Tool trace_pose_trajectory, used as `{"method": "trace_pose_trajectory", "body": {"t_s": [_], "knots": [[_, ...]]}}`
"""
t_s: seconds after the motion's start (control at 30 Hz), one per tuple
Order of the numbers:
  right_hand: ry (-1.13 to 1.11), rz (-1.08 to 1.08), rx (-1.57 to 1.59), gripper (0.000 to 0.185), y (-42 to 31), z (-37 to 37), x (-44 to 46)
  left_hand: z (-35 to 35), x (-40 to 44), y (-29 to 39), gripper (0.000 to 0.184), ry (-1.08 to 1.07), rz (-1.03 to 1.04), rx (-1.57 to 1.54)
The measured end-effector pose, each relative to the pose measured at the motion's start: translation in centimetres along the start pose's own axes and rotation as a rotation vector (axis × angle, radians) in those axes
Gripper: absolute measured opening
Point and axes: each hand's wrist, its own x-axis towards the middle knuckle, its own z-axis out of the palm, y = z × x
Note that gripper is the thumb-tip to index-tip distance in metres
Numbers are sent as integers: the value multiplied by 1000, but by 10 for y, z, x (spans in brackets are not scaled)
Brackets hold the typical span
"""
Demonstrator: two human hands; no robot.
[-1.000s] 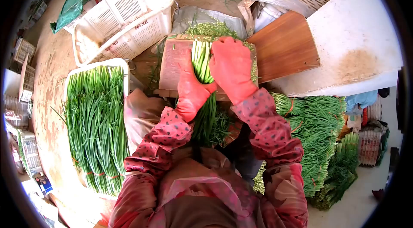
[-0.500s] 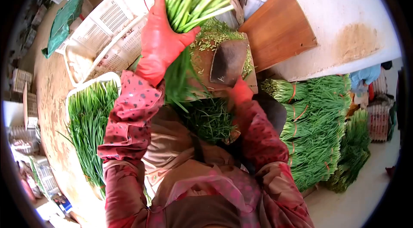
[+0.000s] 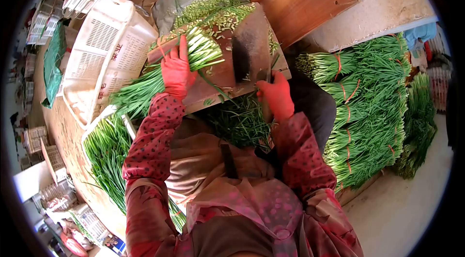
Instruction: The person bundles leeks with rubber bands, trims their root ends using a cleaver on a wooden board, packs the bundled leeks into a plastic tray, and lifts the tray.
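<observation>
In a red glove, my left hand (image 3: 176,74) grips a bunch of green chives (image 3: 202,49) lying on the wooden cutting board (image 3: 220,85). The pale stem ends point right, toward the blade, while the leaves hang off to the left. My right hand (image 3: 278,98), also gloved in red, is closed around the handle of a broad, dark cleaver (image 3: 247,44). Its blade rests over the board's right part, apart from the bunch. Small cut stem pieces (image 3: 226,19) are scattered across the board's far side. Loose green leaves (image 3: 237,124) lie below the board's near edge.
Bundles of chives tied with red bands (image 3: 361,107) are stacked at my right. A white plastic crate (image 3: 92,48) stands at the left, with a container of loose chives (image 3: 109,148) nearer me. A brown wooden panel (image 3: 300,2) leans beyond the board.
My left hand has brought the chives down from a raised, upright hold onto the board, laying them sideways. My right hand stays on the cleaver. The view has shifted.
</observation>
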Motion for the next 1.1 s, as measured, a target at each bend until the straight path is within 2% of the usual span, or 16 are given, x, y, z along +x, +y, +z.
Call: {"method": "trace_pose_trajectory", "body": {"t_s": [0.07,0.17,0.23,0.3,0.37,0.47,0.53,0.57,0.63,0.7,0.77,0.9,0.97,1.0,1.03,1.1], "knots": [[169,-327,-304,32,12,15,-12,3,1,0,113,4,-13,8],[176,-428,-479,27,-3,49,-37,0,0,7,119,2,-25,38],[-71,-398,-809,22,-12,61,-44,-12,5,13,126,-128,1,-125],[-45,-441,-679,20,-3,57,-41,-31,18,15,131,-167,-9,-128],[-2,-469,-645,40,1,52,-37,-49,35,17,131,-552,-71,-118],[94,-481,-464,38,-4,47,-37,-43,42,17,127,-561,2,-97],[112,-506,-518,40,3,49,-36,-46,44,30,127,-637,-9,-47],[126,-538,-575,42,7,51,-35,-37,36,29,127,-640,-8,-48],[85,-581,-615,41,21,59,-36,-18,14,31,129,-260,66,9],[32,-625,-656,40,22,60,-35,-19,-2,41,130,-304,55,7],[33,-520,-592,42,13,54,-33,-17,-16,46,129,-246,88,36],[18,-557,-541,43,-6,39,-49,-5,-13,50,127,-268,63,184],[117,-776,-407,40,-13,34,-61,2,1,44,124,-237,52,206],[209,-914,-374,33,-18,38,-63,-1,13,46,122,-370,-14,198],[197,-919,-384,33,-23,36,-62,-3,21,45,120,-506,-79,187],[101,-421,-366,28,-31,32,-58,0,27,36,113,-484,-74,172]]}}
